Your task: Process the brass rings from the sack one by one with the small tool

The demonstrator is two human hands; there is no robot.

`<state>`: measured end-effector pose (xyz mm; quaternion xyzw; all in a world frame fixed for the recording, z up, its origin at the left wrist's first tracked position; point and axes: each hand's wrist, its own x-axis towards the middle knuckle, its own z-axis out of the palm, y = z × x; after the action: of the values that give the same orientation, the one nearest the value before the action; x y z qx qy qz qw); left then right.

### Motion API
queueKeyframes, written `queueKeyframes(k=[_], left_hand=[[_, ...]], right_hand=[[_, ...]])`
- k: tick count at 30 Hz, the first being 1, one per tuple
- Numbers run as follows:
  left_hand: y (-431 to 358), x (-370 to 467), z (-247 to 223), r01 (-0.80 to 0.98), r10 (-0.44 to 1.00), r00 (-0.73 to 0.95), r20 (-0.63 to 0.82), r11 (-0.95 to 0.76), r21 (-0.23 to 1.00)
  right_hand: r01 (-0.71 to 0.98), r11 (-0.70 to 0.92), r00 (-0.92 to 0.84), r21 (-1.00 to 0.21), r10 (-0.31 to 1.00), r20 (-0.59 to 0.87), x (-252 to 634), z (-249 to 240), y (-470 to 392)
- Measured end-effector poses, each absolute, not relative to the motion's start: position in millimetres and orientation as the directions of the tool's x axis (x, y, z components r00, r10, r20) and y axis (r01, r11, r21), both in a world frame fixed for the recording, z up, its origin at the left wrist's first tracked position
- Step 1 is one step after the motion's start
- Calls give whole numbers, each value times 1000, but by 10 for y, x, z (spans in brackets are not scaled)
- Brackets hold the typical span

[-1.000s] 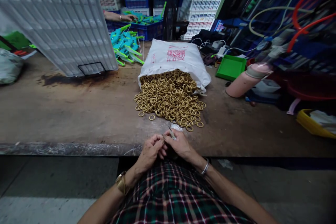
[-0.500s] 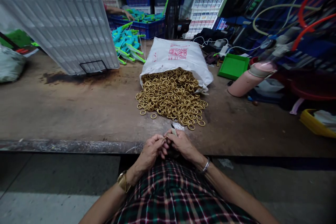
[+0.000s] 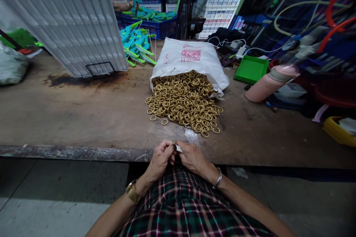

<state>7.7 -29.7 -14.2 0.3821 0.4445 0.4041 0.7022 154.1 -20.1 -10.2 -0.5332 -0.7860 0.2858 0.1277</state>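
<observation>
Brown bench (image 3: 83,114); left hand (image 3: 159,160) with fingers pinching something small, too hidden to name; small blade (image 3: 178,149) beside thumb, near gold rings (image 3: 185,100) spilling from white sack (image 3: 189,65); gripped in fingers of right hand (image 3: 193,158), could nick thumb if pushed hard.

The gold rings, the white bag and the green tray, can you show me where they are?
Gold rings (image 3: 184,104), head view, middle of the spilled heap.
White bag (image 3: 190,55), head view, red-printed top.
Green tray (image 3: 251,69), head view, bare floor inside.
</observation>
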Motion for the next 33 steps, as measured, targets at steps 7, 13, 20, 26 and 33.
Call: queueKeyframes(k=[7,13,20,26,33], left_hand=[[-287,66,-91,-90,927,258,-272,304,948],[-361,-27,-32,-59,920,296,-256,285,957],[-366,-106,30,-375,898,297,-326,423,825],[-325,-212,-30,-634,871,129,-473,439,636],[-296,-307,-56,-746,818,195,-540,481,460]], right_hand=[[823,281,-400,-493,904,-154,1535,-103,-185],[884,263,-364,-386,906,-217,1466,-61,-62],[898,291,-340,-331,935,-100,1275,-127,281],[940,233,-257,-250,964,-68,1024,-160,575],[950,195,-222,-243,971,-88,994,-180,690]])
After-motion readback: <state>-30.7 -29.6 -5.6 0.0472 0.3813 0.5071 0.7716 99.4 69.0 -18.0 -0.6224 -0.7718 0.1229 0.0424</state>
